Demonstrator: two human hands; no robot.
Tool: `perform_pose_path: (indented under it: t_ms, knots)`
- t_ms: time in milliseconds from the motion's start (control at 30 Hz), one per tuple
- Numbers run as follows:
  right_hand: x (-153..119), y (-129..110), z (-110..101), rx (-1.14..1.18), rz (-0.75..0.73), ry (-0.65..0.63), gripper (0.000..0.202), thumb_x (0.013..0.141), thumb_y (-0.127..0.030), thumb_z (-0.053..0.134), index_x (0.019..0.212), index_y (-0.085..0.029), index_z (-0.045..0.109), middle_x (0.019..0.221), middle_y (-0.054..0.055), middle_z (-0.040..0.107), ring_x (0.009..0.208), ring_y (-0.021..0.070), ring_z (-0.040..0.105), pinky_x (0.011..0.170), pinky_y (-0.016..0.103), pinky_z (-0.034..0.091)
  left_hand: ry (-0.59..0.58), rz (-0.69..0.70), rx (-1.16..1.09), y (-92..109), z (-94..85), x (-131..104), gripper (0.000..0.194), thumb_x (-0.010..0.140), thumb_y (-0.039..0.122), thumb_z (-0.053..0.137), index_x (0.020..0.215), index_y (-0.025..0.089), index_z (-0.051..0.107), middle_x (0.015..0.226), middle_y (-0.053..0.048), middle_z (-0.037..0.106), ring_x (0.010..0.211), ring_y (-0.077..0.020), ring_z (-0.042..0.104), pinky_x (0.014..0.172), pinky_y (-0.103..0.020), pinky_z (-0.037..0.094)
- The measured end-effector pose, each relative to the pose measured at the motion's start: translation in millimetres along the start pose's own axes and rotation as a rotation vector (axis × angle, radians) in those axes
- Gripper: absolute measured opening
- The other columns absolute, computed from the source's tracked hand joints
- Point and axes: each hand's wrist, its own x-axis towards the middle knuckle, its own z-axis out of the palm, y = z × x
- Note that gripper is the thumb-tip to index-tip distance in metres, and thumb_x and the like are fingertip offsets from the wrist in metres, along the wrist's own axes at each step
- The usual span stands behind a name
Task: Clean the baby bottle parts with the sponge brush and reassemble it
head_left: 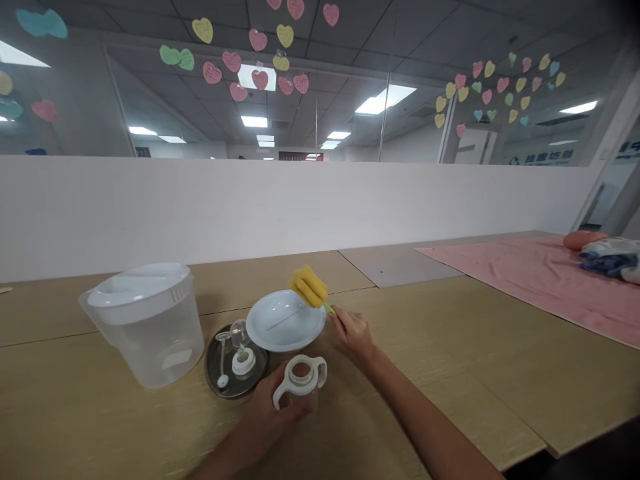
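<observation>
My left hand [273, 407] is closed round a clear baby bottle [303, 381] with a white two-handled collar, its open mouth facing up. In my right hand [354, 333] is the green handle of a bottle brush [310, 287] with a yellow sponge head. The sponge head is over the far right rim of a white bowl [265, 337], apart from the bottle. Left of the bottle, a dark round metal tray [214, 379] holds a white bottle ring with a nipple [243, 361], a clear cap [239, 333] and a straw with a weighted end [223, 363].
A translucent lidded plastic bucket [150, 327] stands at the left on the wooden table [440, 373]. A pink cloth [525, 273] covers the far right, with folded fabric [610, 257] on it. A white wall [300, 207] rises behind the table.
</observation>
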Motion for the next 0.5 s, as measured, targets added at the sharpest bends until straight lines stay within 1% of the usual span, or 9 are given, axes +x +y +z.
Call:
perform_pose_path:
  t_ms: [33, 67, 100, 167, 267, 367, 400, 433, 500]
  knots:
    - [1, -2, -1, 0.02, 0.066, -0.011, 0.029, 0.09, -0.026, 0.039, 0.089, -0.012, 0.065, 0.06, 0.005, 0.063, 0.05, 0.0113, 0.054, 0.053, 0.022, 0.04, -0.04, 0.008, 0.033, 4, -3.5, 0, 0.048, 0.071, 0.044, 0.062, 0.11, 0.017, 0.055, 0.087, -0.005, 0.066, 0.069, -0.0164, 0.057, 0.059, -0.024, 0.044]
    - [2, -5, -3, 0.046, 0.145, -0.022, 0.031, 0.089, -0.028, 0.038, 0.09, -0.013, 0.065, 0.058, 0.004, 0.062, 0.048, 0.0106, 0.052, 0.052, 0.022, 0.039, -0.046, 0.028, 0.061, 8, -8.2, 0, 0.047, 0.07, 0.044, 0.063, 0.108, 0.016, 0.056, 0.084, -0.004, 0.066, 0.067, -0.0157, 0.057, 0.057, -0.024, 0.044]
    - [6, -8, -5, 0.08, 0.224, -0.031, 0.032, 0.089, -0.029, 0.038, 0.09, -0.013, 0.065, 0.056, 0.003, 0.059, 0.046, 0.0098, 0.049, 0.051, 0.021, 0.037, -0.02, 0.056, 0.091, 13, -14.1, 2, 0.048, 0.069, 0.044, 0.063, 0.107, 0.016, 0.056, 0.084, -0.004, 0.067, 0.066, -0.0157, 0.057, 0.057, -0.023, 0.045]
    - [20, -16, -12, 0.187, 0.347, -0.056, 0.031, 0.087, -0.03, 0.038, 0.093, -0.014, 0.064, 0.053, -0.001, 0.053, 0.044, 0.0088, 0.043, 0.049, 0.021, 0.034, 0.123, 0.128, 0.184, 24, -30.0, 7, 0.048, 0.068, 0.045, 0.063, 0.107, 0.017, 0.057, 0.089, -0.005, 0.067, 0.074, -0.0184, 0.06, 0.063, -0.025, 0.047]
    - [58, -28, -27, 0.388, 0.431, -0.154, 0.032, 0.081, -0.023, 0.036, 0.095, -0.014, 0.063, 0.05, -0.004, 0.047, 0.046, 0.0097, 0.042, 0.049, 0.021, 0.033, 0.382, 0.195, 0.482, 46, -61.4, 24, 0.05, 0.068, 0.049, 0.061, 0.108, 0.019, 0.057, 0.099, -0.006, 0.066, 0.088, -0.023, 0.06, 0.075, -0.03, 0.047]
    - [104, -39, -44, 0.455, 0.482, -0.379, 0.029, 0.076, -0.022, 0.036, 0.082, -0.015, 0.064, 0.047, -0.004, 0.047, 0.048, 0.0107, 0.042, 0.049, 0.021, 0.032, 0.546, 0.143, 0.716, 65, -91.7, 49, 0.055, 0.074, 0.052, 0.055, 0.119, 0.021, 0.05, 0.11, -0.007, 0.062, 0.095, -0.0255, 0.059, 0.079, -0.034, 0.046]
    - [118, -42, -49, 0.461, 0.487, -0.413, 0.026, 0.075, -0.023, 0.037, 0.079, -0.016, 0.062, 0.049, -0.004, 0.049, 0.048, 0.0107, 0.043, 0.049, 0.021, 0.032, 0.6, 0.126, 0.778, 68, -99.4, 57, 0.058, 0.076, 0.051, 0.053, 0.126, 0.022, 0.044, 0.115, -0.008, 0.06, 0.098, -0.0264, 0.058, 0.08, -0.035, 0.045]
    - [130, -44, -53, 0.485, 0.498, -0.423, 0.026, 0.074, -0.023, 0.037, 0.085, -0.016, 0.06, 0.052, -0.003, 0.053, 0.049, 0.0106, 0.043, 0.05, 0.021, 0.032, 0.649, 0.101, 0.819, 69, -105.4, 64, 0.062, 0.077, 0.05, 0.052, 0.13, 0.021, 0.038, 0.117, -0.01, 0.058, 0.101, -0.0272, 0.057, 0.08, -0.035, 0.045]
    - [145, -49, -60, 0.533, 0.562, -0.388, 0.025, 0.073, -0.023, 0.038, 0.093, -0.019, 0.053, 0.052, -0.005, 0.055, 0.047, 0.0101, 0.04, 0.048, 0.02, 0.031, 0.708, 0.058, 0.864, 68, -112.3, 74, 0.062, 0.079, 0.047, 0.052, 0.132, 0.019, 0.035, 0.118, -0.011, 0.057, 0.103, -0.0274, 0.056, 0.081, -0.035, 0.044]
